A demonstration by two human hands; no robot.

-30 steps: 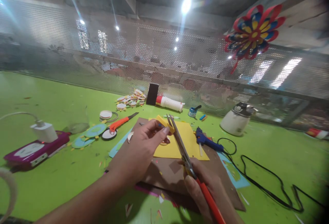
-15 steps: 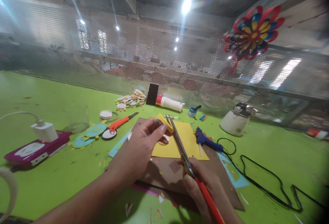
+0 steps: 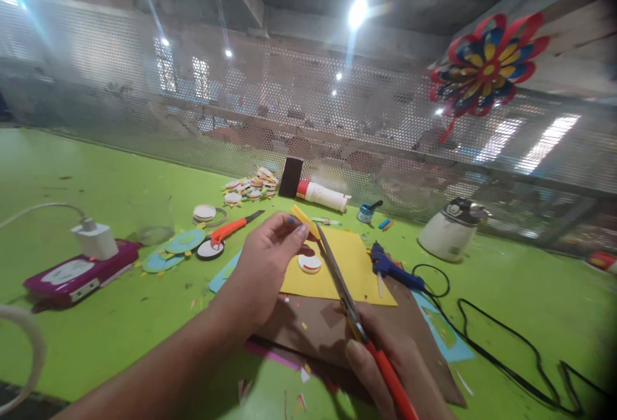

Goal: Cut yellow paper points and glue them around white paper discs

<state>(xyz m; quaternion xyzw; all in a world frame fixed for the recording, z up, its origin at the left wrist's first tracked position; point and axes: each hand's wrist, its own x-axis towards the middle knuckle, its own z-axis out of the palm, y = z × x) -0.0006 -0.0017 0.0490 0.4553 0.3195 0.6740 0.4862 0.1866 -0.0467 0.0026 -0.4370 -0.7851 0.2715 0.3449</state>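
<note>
Left-hand fingers (image 3: 299,234) pinched the narrow yellow paper strip (image 3: 305,220), presumably steadying it for the red-handled steel scissors (image 3: 344,290) clamped in right-hand fingers (image 3: 358,357).

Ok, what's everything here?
Smooth tabletop: one, green, beneath
Flat board: one, brown, centre
Thin sheet: one, yellow, on board
Corded glue gun: one, blue, right
Bladed tool: one, orange-handled, left
Round discs: many, white, mostly back
Flat rings: two, pale blue, left
Boxy socket block: one, purple, left
Cylindrical container: one, red-white, back
Rounded pot: one, black-white, right
Layered flower: one, multicoloured, upper right
Long scissors: one, red-handled, in right hand
Slim piece: one, yellow, in left hand
Left hand, right hand: two, bare, centre
</note>
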